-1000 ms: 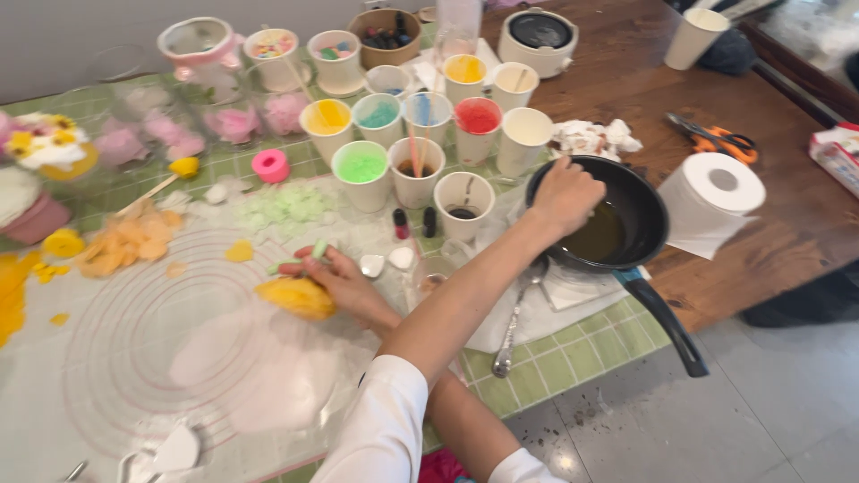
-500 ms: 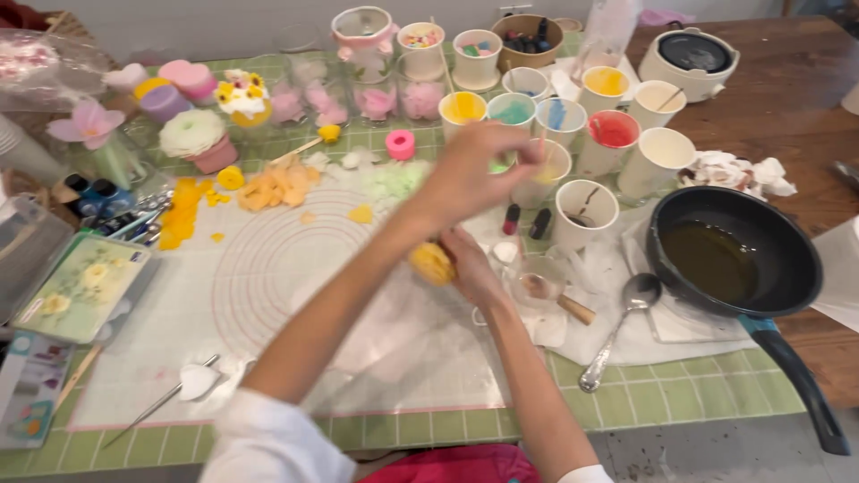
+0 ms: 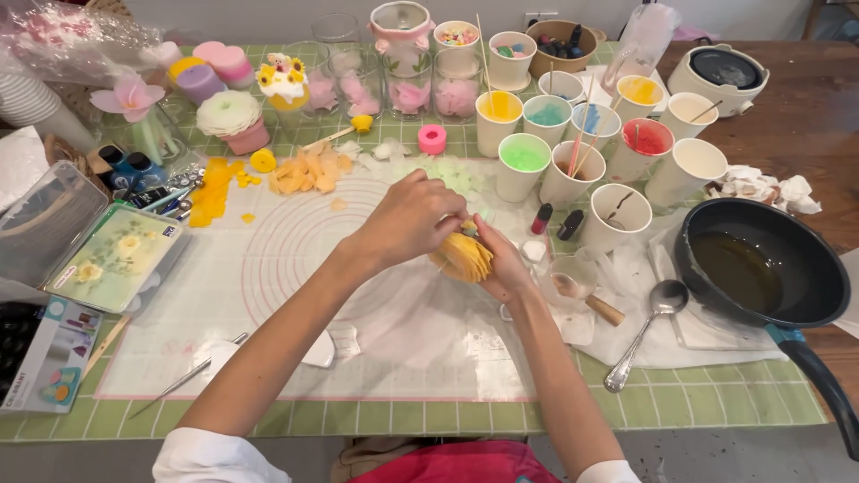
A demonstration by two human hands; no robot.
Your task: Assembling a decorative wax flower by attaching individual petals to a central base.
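A yellow flower of layered wax petals (image 3: 462, 258) is held just above the white silicone mat (image 3: 268, 340) at the middle of the table. My right hand (image 3: 503, 266) cups it from the right and below. From the left and above, my left hand (image 3: 413, 219) pinches its upper edge with the fingertips. Loose orange-yellow petals (image 3: 300, 172) lie on the mat's far left part.
Paper cups of coloured wax (image 3: 573, 143) stand behind the hands. A black pan of dark liquid (image 3: 761, 268) sits at the right, with a metal spoon (image 3: 646, 333) beside it. Finished flower candles (image 3: 231, 116) and glass jars (image 3: 398, 63) line the back. A clear plastic box (image 3: 49, 224) stands at the left.
My left hand has drawn back from the pan's rim and come down onto the yellow flower, which my right hand kept holding. The view has swung left.
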